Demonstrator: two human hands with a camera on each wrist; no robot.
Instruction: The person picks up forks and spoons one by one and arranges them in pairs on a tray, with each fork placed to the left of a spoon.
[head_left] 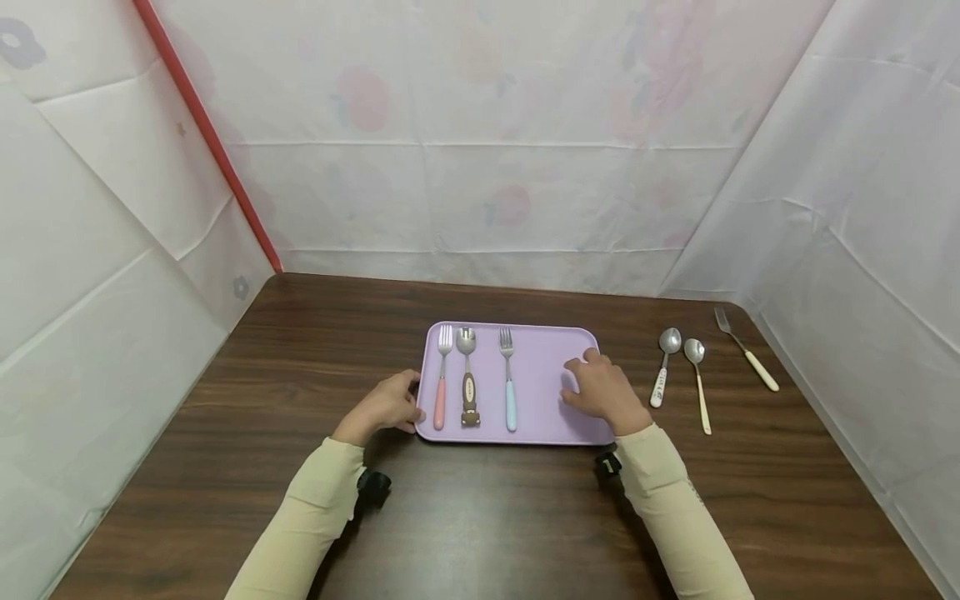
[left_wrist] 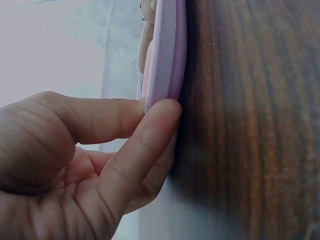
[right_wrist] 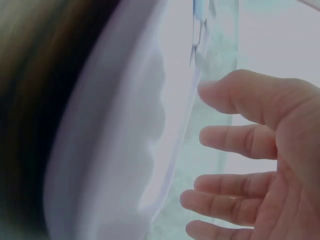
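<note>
A light purple tray (head_left: 543,358) lies on the dark wooden table. My left hand (head_left: 384,403) pinches the tray's left rim between thumb and fingers; the left wrist view shows them against the edge. Over the tray's right part hovers my right hand (head_left: 600,390), fingers spread and apart from the surface in the right wrist view. On the tray, from left to right, lie a pink-handled fork (head_left: 439,392), a spoon (head_left: 468,387) with a brown bear-shaped handle end, and a fork with a light blue handle (head_left: 511,404). All have their heads pointing away from me.
Right of the tray, a spoon with a white patterned handle (head_left: 660,385), a spoon with a cream handle (head_left: 702,404) and a cream-handled fork (head_left: 761,370) lie on the table (head_left: 487,517). Pale printed sheets (head_left: 465,200) hang behind and at both sides.
</note>
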